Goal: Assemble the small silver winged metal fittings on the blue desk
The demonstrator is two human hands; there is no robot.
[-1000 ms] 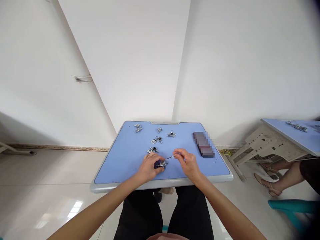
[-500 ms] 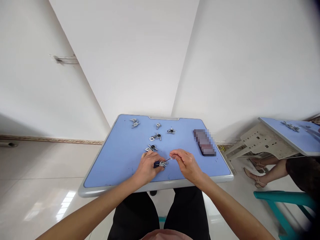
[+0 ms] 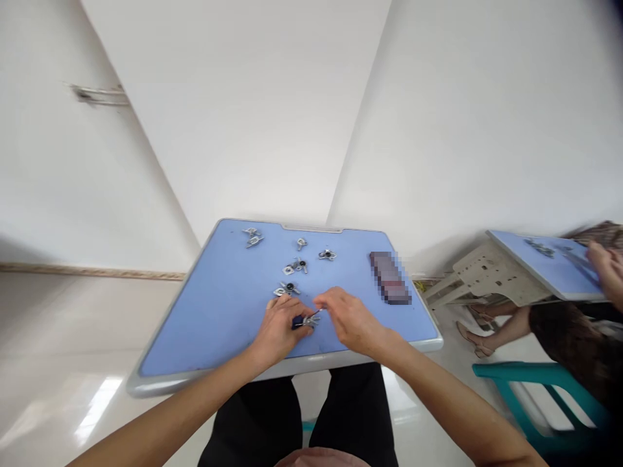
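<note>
Near the front edge of the blue desk [image 3: 209,311], my left hand [image 3: 282,324] grips a small silver metal part [image 3: 310,321] with a dark blue piece at its left. My right hand [image 3: 343,314] is pinched around the end of a thin rod that reaches to the metal part; most of what it holds is hidden by the fingers. Just beyond my left hand lies a metal piece with a black round centre [image 3: 290,287]. Similar pieces lie farther back, one pair in the middle [image 3: 302,264] and one to the right [image 3: 328,255].
More metal pieces [image 3: 254,240] lie at the desk's back left. A pixelated dark phone-like object [image 3: 390,277] rests on the right. Beyond the desk, a person's hand [image 3: 606,266] is over another blue desk [image 3: 559,266], with a teal stool [image 3: 540,376] below.
The camera view has shifted, moving the desk slightly left in the picture. My right hand has come closer to my left hand. Another person's hand has appeared at the far right.
</note>
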